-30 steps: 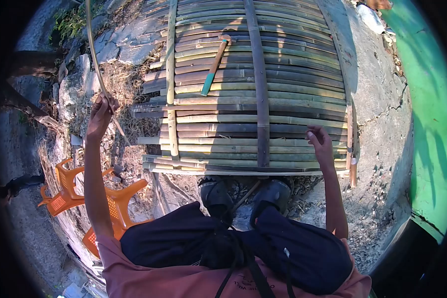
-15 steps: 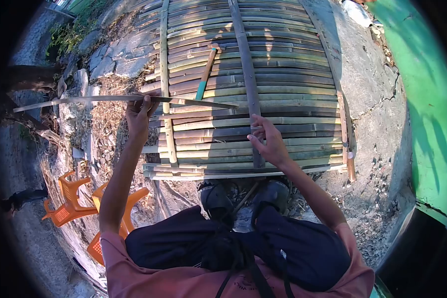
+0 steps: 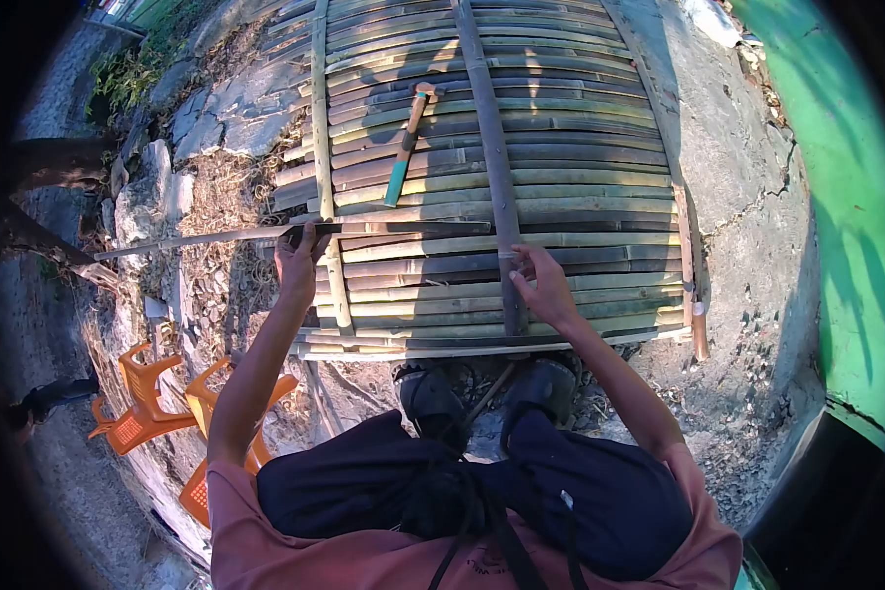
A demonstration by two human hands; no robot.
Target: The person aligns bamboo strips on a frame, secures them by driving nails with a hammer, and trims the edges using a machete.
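Note:
My left hand [image 3: 301, 258] is closed around a long thin bamboo strip [image 3: 197, 238] near its middle. The strip lies roughly level, one end out past the left side of the bamboo panel, the other just short of the dark centre pole [image 3: 489, 128]. My right hand [image 3: 544, 282] is beside the lower part of that pole, fingers curled and apart, with nothing seen in them. Crosswise slats make up the bamboo panel [image 3: 590, 177]. A hammer [image 3: 406, 147] with a turquoise grip rests on the slats, above the strip.
Orange plastic chairs [image 3: 147, 408] are at the lower left. Dark branches [image 3: 49, 236] reach in from the left edge. Cracked stone borders the panel, and a green surface [image 3: 846, 197] runs down the right. My shoes [image 3: 541, 393] are at the panel's near edge.
My left hand has moved right and toward me, carrying the strip, whose right end now lies closer to the centre pole. My right hand has shifted slightly right and down.

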